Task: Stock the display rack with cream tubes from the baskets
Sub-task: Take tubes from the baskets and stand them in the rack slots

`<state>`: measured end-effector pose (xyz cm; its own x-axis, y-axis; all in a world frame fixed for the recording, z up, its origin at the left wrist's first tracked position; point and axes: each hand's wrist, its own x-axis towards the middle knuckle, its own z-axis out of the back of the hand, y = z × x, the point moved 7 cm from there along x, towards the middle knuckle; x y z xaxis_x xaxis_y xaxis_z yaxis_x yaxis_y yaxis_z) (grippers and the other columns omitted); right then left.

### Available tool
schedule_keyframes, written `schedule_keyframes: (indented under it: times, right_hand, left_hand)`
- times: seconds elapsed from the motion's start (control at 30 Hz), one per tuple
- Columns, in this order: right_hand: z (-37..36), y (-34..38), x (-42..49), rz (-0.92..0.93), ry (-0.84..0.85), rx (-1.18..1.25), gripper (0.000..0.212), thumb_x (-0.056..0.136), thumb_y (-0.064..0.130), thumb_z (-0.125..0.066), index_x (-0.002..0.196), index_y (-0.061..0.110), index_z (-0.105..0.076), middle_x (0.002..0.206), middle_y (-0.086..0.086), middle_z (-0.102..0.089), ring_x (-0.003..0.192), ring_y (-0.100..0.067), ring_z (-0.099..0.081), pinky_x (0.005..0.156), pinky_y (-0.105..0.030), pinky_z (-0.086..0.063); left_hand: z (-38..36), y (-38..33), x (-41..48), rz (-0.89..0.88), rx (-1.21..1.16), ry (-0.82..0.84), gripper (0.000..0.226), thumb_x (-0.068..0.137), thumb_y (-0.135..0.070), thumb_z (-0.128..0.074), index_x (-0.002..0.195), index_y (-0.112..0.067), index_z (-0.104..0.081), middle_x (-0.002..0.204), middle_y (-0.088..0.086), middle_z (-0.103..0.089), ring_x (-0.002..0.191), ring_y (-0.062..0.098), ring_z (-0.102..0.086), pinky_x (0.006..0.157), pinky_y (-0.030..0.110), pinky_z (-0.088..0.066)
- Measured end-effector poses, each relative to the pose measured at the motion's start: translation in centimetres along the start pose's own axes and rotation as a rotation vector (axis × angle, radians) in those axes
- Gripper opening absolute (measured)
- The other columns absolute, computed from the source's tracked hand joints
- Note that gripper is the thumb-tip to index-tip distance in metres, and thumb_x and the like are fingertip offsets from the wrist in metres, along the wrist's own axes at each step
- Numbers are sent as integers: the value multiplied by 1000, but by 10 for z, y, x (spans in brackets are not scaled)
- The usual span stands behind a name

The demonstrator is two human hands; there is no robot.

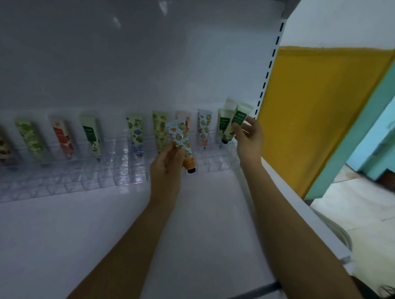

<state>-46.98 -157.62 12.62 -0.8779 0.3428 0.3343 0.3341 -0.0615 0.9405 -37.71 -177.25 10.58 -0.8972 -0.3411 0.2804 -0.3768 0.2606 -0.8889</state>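
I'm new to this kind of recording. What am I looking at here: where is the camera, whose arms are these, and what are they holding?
There is no machine here. The single picture comes from a wide-angle camera worn on a person's head, looking forward and down, so the two bare arms are that person's own. In front is a white shelf carrying a clear plastic rack with small slots. A row of cream tubes already stands along its back. The left hand grips an orange-patterned tube, cap down. The right hand pinches a green tube at the rack's right end. No basket is in view.
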Motion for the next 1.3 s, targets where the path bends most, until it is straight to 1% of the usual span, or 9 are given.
schedule_keyframes:
  times: [0.13,0.3,0.5,0.57,0.67,0.87,1.03,1.17,1.3]
  right_hand:
    - [0,-4,6,51,44,-114,34,90,16,-59,122,9,-53,108,-5,-60,99,-19,-58,80,-26,-46]
    - [-6,-16,-2,41,99,-214,32,91,14,-57,123,10,-53,96,6,-54,91,-11,-52,74,-18,-40]
    - [-6,-24,-4,-12,62,-255,40,90,21,-59,128,12,-50,111,-3,-57,102,-17,-52,90,-36,-47]
    - [-1,-11,-4,96,3,-340,46,88,22,-61,130,8,-47,121,-9,-54,107,-20,-51,91,-34,-45]
    - [2,26,-17,324,-73,-309,32,88,24,-60,116,9,-55,103,-2,-56,87,-11,-52,77,-24,-45]
    - [-50,38,-65,225,434,-178,12,89,18,-59,102,17,-61,86,15,-58,79,5,-56,67,-6,-45]
    - [-59,33,-73,165,523,-81,17,88,12,-60,83,27,-58,81,9,-61,76,-4,-59,73,-26,-51]
    - [-50,36,-65,198,436,-78,18,87,6,-59,94,20,-50,84,4,-56,73,-1,-56,69,-21,-50]
    - [-23,51,-37,253,172,-92,22,86,7,-58,83,23,-43,73,12,-45,58,1,-49,55,-18,-40]
  left_hand:
    - [-3,4,-2,-3,11,18,24,94,-2,-48,111,14,-50,67,-1,-54,60,10,-50,67,28,-49]
    - [-8,-4,-12,-32,33,45,23,93,2,-45,93,-16,-59,70,3,-54,54,3,-52,58,17,-51]
    - [-11,-5,-13,-36,51,71,31,93,1,-45,90,-27,-57,61,-15,-65,55,-4,-56,56,11,-49]
    - [-10,-4,-12,-32,68,80,31,94,1,-45,90,-28,-57,61,-20,-65,56,-5,-57,57,11,-49]
    - [-5,-3,-9,-7,64,46,24,92,1,-48,98,-22,-55,66,-16,-68,60,-5,-60,57,10,-49]
    - [-1,3,-5,4,137,34,18,89,-6,-56,96,-22,-58,91,3,-67,78,10,-65,73,28,-55]
    - [0,3,-2,-35,205,56,18,89,-6,-57,106,-13,-59,99,2,-66,85,2,-65,72,15,-51]
    - [-4,1,-4,-202,595,124,26,93,-20,-53,118,-15,-58,114,5,-63,103,13,-59,87,15,-45]
    - [-16,10,-11,-433,1273,235,56,91,-42,-24,129,-12,-52,136,9,-51,129,27,-44,108,48,-26]
